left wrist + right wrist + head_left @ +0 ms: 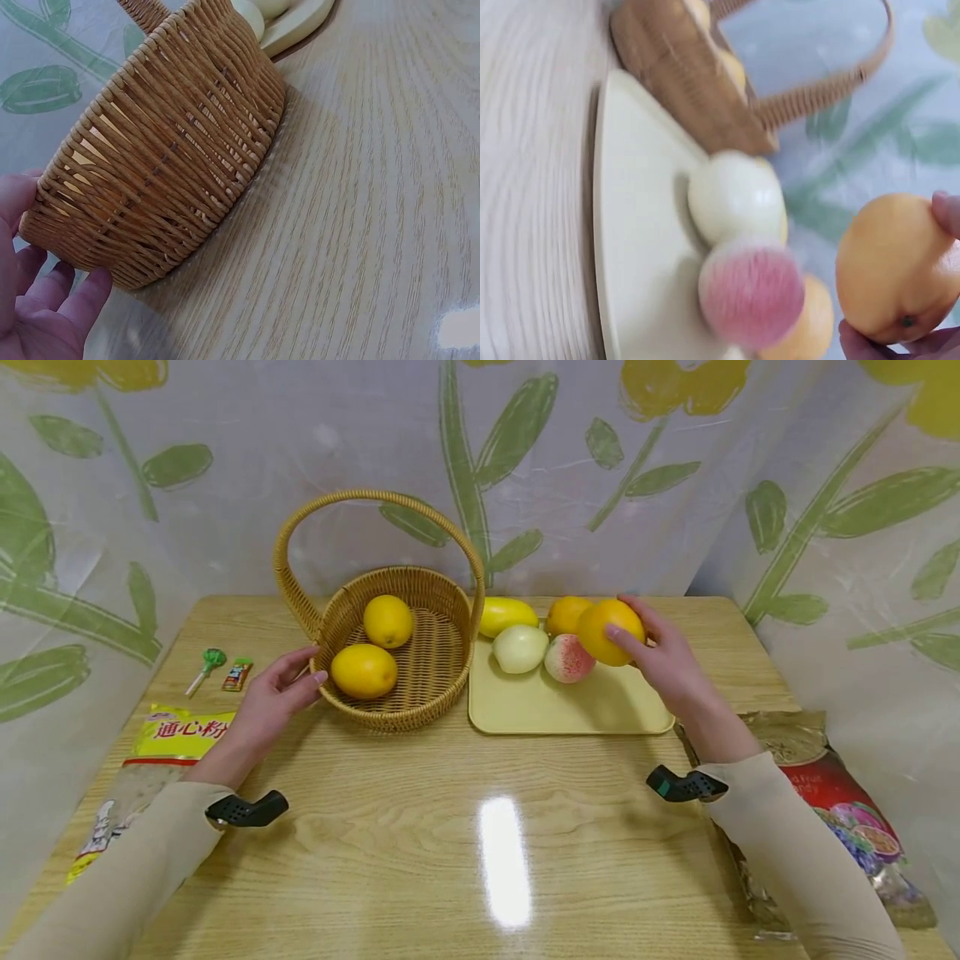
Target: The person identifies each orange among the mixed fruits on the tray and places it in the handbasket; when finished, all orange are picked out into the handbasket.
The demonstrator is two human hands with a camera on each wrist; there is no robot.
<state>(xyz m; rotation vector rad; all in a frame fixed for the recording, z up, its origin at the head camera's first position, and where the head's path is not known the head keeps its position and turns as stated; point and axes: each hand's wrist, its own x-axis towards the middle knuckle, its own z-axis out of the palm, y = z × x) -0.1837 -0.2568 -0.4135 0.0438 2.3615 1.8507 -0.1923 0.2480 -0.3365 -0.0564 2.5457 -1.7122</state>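
My left hand (279,692) grips the left rim of a round wicker basket (431,647) with a tall arched handle. In the left wrist view the thumb lies at the rim and the fingers touch the lower side of the basket (169,142). Inside it lie an orange-yellow round fruit (387,621) and a yellow oval fruit (364,671). Above the right part of a pale yellow tray (577,714), my right hand (671,656) holds an orange (609,631). A pinkish peach (568,660), a pale green-white fruit (519,649), another orange (562,612) and a yellow elongated fruit (508,616) sit on the tray.
At the left lie a green lollipop (213,658), a small wrapped candy (237,675) and a yellow pasta bag (176,732), partly under the left arm. A brown and red snack bag (832,793) lies under the right forearm. A flowered curtain (570,485) backs the table.
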